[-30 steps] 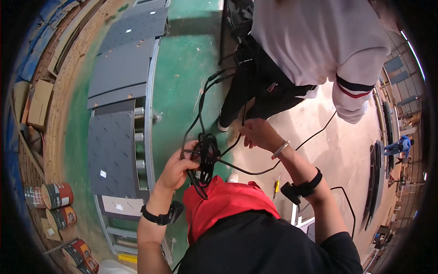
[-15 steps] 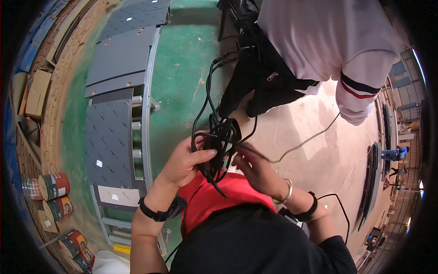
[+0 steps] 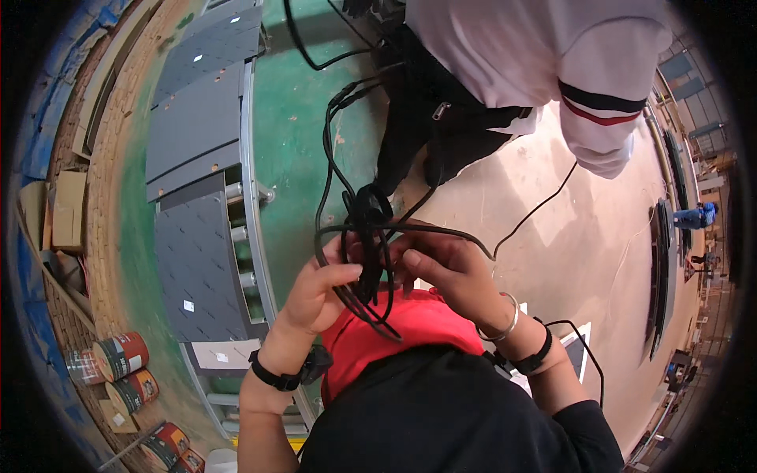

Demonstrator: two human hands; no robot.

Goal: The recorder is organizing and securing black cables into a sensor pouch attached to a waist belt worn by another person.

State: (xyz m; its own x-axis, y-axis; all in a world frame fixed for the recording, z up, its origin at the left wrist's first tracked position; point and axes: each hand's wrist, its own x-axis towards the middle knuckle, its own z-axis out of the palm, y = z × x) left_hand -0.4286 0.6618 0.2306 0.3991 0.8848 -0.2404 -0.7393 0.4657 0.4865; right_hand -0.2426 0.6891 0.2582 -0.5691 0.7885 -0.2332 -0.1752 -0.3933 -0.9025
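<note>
A looped bundle of black cable hangs in front of my red and black clothing. My left hand is closed round the bundle's left side, thumb lying across the front. On the other side my right hand has its fingers curled in against the cable, thumb toward the bundle; its fingertips are partly hidden. One strand passes over the right hand and runs off toward the other person's sleeve. More strands rise from the bundle to the dark things near that person, who stands just ahead in a white top and dark trousers.
Grey panels lie on a roller conveyor with a metal rail at the left. Several printed tins and a cardboard box stand beyond it. Dark panels lean at the right, near a distant person in blue.
My right hand has come up beside the bundle and turned, so its thumb now shows. My left hand keeps its hold. The view has shifted, and the other person appears farther left.
</note>
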